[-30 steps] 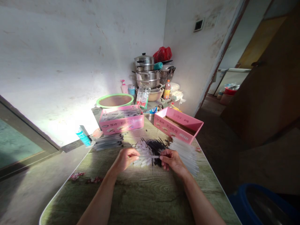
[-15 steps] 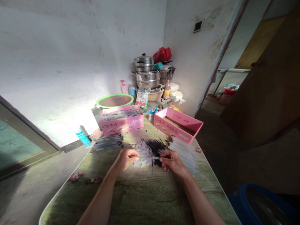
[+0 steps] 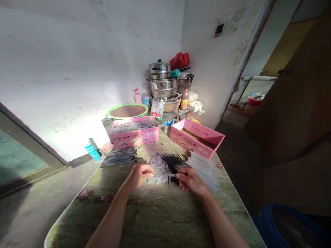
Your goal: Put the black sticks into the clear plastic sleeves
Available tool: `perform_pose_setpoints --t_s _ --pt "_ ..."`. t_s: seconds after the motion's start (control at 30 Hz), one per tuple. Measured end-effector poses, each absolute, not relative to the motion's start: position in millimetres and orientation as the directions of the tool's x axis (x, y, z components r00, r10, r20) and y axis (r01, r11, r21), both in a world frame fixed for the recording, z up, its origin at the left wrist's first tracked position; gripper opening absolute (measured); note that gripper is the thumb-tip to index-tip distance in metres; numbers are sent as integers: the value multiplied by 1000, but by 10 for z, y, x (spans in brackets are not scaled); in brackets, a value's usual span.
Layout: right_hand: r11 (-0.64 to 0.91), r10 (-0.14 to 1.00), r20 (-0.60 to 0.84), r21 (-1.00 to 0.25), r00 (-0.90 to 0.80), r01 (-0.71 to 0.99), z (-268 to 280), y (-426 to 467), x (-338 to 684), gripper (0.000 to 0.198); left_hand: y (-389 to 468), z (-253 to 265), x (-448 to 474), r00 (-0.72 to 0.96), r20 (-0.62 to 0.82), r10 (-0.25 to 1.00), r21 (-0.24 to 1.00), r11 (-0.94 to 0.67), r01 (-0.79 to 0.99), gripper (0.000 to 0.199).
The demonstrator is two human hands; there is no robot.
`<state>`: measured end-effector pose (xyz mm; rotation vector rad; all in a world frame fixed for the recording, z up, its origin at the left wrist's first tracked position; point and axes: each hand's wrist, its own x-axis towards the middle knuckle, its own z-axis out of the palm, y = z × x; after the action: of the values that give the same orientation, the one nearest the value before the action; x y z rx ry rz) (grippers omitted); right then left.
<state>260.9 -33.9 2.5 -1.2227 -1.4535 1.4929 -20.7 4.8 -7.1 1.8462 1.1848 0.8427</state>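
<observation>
Head view, and here we are over the tabletop: a slim pale tube runs almost level between the two hands, dead centre, right in front of the heaps. The left hand has one end, fingers drawn in to a tight pinch; the right hand has the other, thumb and fingers closed on it, the remaining fingers curled loosely beneath. Exactly what sits under those fingertips? Too small to tell!

The step in hand looks like fine two-handed work on a single piece, joining or lining up its ends, I'd judge. What the next move calls for is steadiness: both pinches firm, the tube straight, no crushing.

Just beyond, white pieces lie against black pieces; clear tubes spread out on the right, dark-tipped tubes on the left, and behind them stand a filled pink box and a second pink box.
</observation>
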Motion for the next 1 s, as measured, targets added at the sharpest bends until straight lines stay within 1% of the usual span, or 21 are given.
perform_pose_setpoints --t_s 0.07,0.13,0.23,0.27,0.33,0.4,0.47,0.53,0.57,0.6,0.67,0.8,0.9,1.0 --pt "-128 950 -155 -985 -272 115 51 -337 2643 33 47 -57 -220 346 120 931 861 -270 431 11" --pt "-130 968 -148 -986 -204 101 73 -322 2689 32 57 -54 -244 321 124 939 856 -265 445 10" --pt "-43 999 -45 -994 -22 103 78 -280 2765 27 86 -73 -281 242 159 957 856 -256 450 11" --pt "3 999 9 -989 43 146 72 -265 2786 24 97 -84 -288 217 175 960 857 -257 447 12" --pt "83 983 130 -942 126 325 53 -241 2814 19 116 -107 -293 190 197 962 859 -263 440 12" --pt "115 965 226 -823 135 557 29 -229 2819 17 125 -121 -288 193 202 960 856 -269 441 13" --pt "101 959 259 -681 110 725 8 -228 2802 18 123 -121 -279 198 202 959 853 -272 446 14" --pt "67 965 244 -593 100 803 -4 -235 2772 22 113 -109 -269 197 207 958 849 -277 450 14" --pt "60 966 239 -575 98 816 -4 -243 2754 23 107 -101 -265 197 210 958 847 -279 452 14" --pt "69 966 244 -575 90 815 1 -253 2737 25 101 -93 -260 200 210 957 846 -280 454 14" --pt "133 961 271 -620 52 773 22 -280 2699 27 90 -78 -246 210 202 957 844 -279 459 14" --pt "282 952 295 -743 -82 606 76 -343 2610 33 74 -66 -207 236 178 955 843 -272 464 16" --pt "318 947 288 -782 -141 536 83 -363 2552 32 63 -64 -186 252 176 952 839 -279 467 16" --pt "296 955 265 -816 -133 498 80 -348 2564 29 67 -67 -204 256 174 951 837 -280 470 15"
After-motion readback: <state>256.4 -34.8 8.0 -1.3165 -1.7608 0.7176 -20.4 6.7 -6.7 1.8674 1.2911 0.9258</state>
